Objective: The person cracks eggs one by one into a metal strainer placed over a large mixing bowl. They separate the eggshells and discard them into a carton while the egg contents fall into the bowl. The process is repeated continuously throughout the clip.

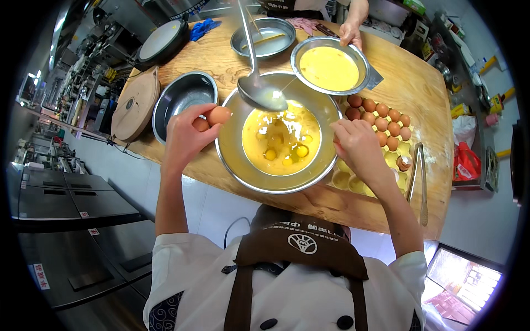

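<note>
My left hand is closed around two brown eggs, a nearer-rim egg and a second egg, at the left rim of a large steel mixing bowl. Yellow beaten egg lies in that bowl, with several whole yolks showing in it. At the bowl's right rim is my right hand, fingers curled together; whether anything is inside them is hidden. A steel ladle with cloudy liquid hangs over the bowl; its upper handle leaves the view.
Another person's hand grips a steel basin of beaten egg over the far rim. An egg tray with brown eggs and a broken shell sits right, beside metal tongs. A dark-looking metal bowl stands left.
</note>
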A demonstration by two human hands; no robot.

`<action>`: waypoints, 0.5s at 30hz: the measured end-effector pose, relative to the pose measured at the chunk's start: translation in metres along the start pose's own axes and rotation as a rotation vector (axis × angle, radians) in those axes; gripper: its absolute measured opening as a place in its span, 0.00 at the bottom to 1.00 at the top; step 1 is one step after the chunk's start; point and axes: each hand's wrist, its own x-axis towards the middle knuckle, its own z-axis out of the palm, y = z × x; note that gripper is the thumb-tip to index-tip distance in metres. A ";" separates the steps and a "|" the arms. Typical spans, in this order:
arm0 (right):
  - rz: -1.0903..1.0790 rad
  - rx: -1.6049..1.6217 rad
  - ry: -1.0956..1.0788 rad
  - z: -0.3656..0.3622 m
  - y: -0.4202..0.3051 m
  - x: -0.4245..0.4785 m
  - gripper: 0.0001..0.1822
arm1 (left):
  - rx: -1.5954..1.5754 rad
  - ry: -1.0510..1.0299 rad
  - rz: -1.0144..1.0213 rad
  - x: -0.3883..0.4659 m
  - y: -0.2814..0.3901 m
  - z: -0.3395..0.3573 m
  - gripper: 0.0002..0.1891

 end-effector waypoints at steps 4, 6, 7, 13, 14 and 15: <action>-0.014 0.000 -0.028 0.019 -0.002 -0.007 0.07 | 0.012 -0.069 -0.044 -0.001 -0.019 0.015 0.18; -0.012 -0.024 -0.101 0.026 -0.001 -0.009 0.07 | 0.110 -0.065 -0.018 -0.006 -0.031 0.027 0.16; -0.025 -0.063 -0.095 0.031 0.000 -0.012 0.07 | 0.132 -0.096 -0.018 -0.008 -0.036 0.033 0.16; -0.072 -0.207 -0.122 0.039 0.001 -0.014 0.05 | 0.277 -0.146 0.063 -0.018 -0.053 0.056 0.12; -0.071 -0.221 -0.130 0.037 -0.001 -0.013 0.04 | 0.303 -0.153 0.088 -0.017 -0.053 0.056 0.11; -0.072 -0.237 -0.134 0.036 -0.001 -0.012 0.04 | 0.329 -0.157 0.114 -0.015 -0.052 0.056 0.10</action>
